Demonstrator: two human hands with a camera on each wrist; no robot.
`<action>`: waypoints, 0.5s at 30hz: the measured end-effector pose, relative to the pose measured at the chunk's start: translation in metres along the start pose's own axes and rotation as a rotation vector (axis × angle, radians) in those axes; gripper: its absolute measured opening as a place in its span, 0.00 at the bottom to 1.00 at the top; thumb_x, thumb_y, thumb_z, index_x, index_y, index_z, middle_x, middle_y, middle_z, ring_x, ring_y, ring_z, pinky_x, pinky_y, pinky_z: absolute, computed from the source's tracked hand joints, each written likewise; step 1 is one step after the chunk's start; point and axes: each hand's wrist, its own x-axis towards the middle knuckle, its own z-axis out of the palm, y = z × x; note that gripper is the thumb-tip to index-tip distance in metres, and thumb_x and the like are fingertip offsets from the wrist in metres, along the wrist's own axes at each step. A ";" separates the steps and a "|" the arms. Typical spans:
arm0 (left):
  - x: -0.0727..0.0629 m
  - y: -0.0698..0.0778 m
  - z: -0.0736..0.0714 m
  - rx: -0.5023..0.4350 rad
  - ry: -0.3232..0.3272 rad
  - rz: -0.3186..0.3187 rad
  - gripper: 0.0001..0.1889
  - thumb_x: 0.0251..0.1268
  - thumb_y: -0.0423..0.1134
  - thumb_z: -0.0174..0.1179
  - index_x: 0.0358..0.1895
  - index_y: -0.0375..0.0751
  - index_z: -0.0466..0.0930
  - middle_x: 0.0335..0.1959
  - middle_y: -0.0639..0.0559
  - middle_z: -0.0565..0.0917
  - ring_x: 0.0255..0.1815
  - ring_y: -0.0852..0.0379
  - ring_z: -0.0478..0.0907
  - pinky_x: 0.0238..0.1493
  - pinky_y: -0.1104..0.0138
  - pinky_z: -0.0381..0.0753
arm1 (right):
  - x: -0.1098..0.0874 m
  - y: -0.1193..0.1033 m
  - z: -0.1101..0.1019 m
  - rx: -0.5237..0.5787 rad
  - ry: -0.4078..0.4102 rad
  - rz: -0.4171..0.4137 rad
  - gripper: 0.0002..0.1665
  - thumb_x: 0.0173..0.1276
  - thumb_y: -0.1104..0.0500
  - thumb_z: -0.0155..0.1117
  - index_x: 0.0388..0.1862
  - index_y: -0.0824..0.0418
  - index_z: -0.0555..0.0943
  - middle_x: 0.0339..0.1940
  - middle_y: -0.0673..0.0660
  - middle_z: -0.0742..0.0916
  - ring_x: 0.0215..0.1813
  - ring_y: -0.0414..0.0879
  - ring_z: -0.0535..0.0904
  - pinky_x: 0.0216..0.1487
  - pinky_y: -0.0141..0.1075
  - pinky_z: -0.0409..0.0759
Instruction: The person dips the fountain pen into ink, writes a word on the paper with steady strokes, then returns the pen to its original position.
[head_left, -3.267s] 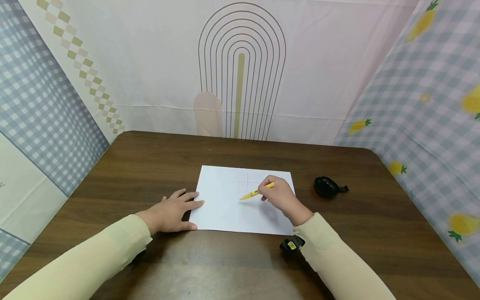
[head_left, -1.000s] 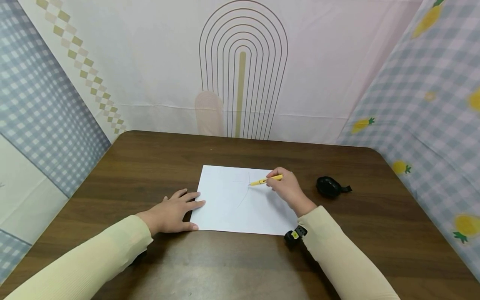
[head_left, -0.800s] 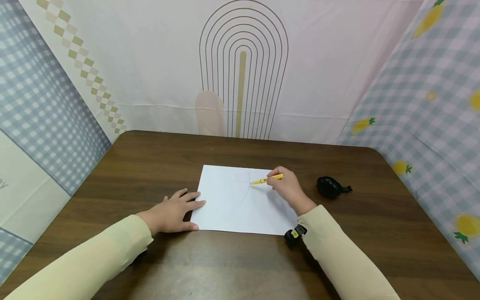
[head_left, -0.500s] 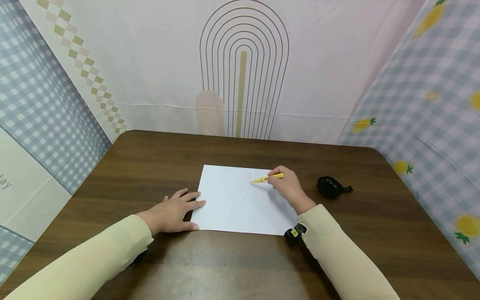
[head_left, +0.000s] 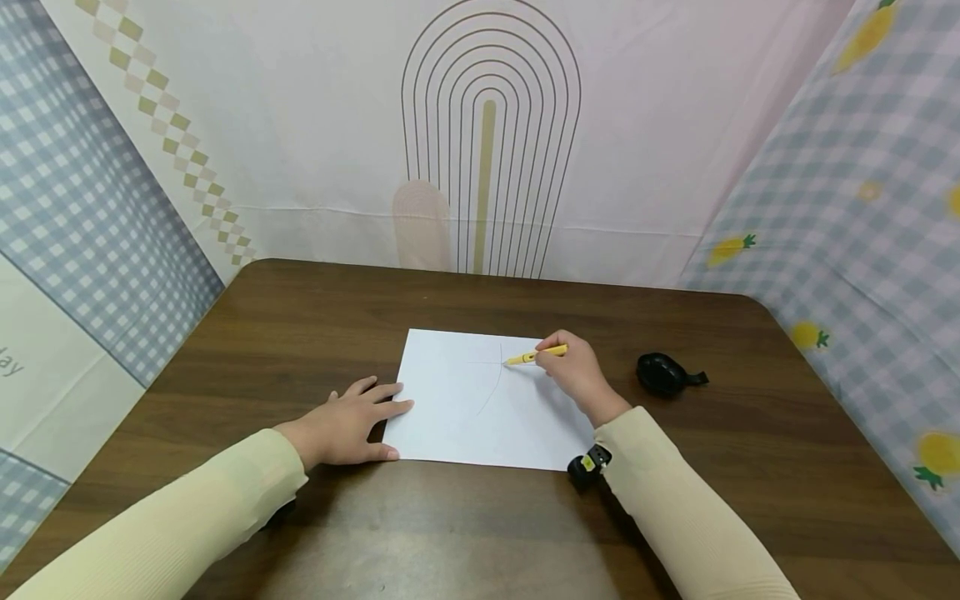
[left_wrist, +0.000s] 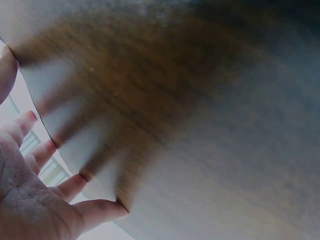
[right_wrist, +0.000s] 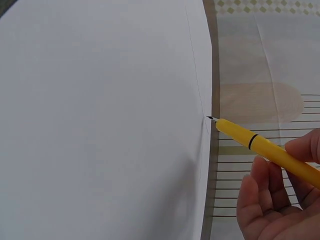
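A white sheet of paper (head_left: 450, 425) lies on the wooden table, bearing thin lines: one across, one down that bends to the lower left. My right hand (head_left: 576, 371) pinches a yellow pen (head_left: 528, 358) between thumb and fingers. The pen tip is at or just above the paper, close to where the lines cross; contact cannot be told. In the right wrist view, the pen (right_wrist: 265, 147) shows a black ring and a dark pointed nib. My left hand (head_left: 341, 425) rests with spread fingers on the sheet's left edge; its fingertips (left_wrist: 117, 210) show in the left wrist view.
A small black object with a short tail (head_left: 663, 375) lies on the table (head_left: 712, 467) to the right of the paper. Patterned cloths hang behind and at both sides. A black device (head_left: 588, 467) sits under the right wrist.
Over the few seconds, my right hand has moved the pen up and rightward from the sheet's middle to near the line crossing. The slanting lower-left stroke now shows in full. My left hand stays put.
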 end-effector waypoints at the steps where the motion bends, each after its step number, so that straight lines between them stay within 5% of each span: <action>1: 0.000 0.000 0.000 0.001 0.002 0.001 0.37 0.60 0.59 0.63 0.71 0.51 0.67 0.74 0.46 0.60 0.73 0.31 0.51 0.55 0.26 0.57 | 0.000 0.000 0.000 -0.001 -0.001 -0.002 0.08 0.67 0.61 0.60 0.43 0.62 0.78 0.48 0.61 0.80 0.40 0.49 0.74 0.37 0.34 0.73; 15: 0.000 -0.001 0.001 0.000 0.007 0.008 0.37 0.59 0.59 0.63 0.71 0.51 0.67 0.74 0.45 0.60 0.73 0.31 0.52 0.55 0.26 0.58 | 0.002 0.002 0.001 -0.015 -0.003 -0.007 0.09 0.66 0.61 0.59 0.43 0.62 0.79 0.49 0.61 0.81 0.42 0.49 0.74 0.38 0.34 0.73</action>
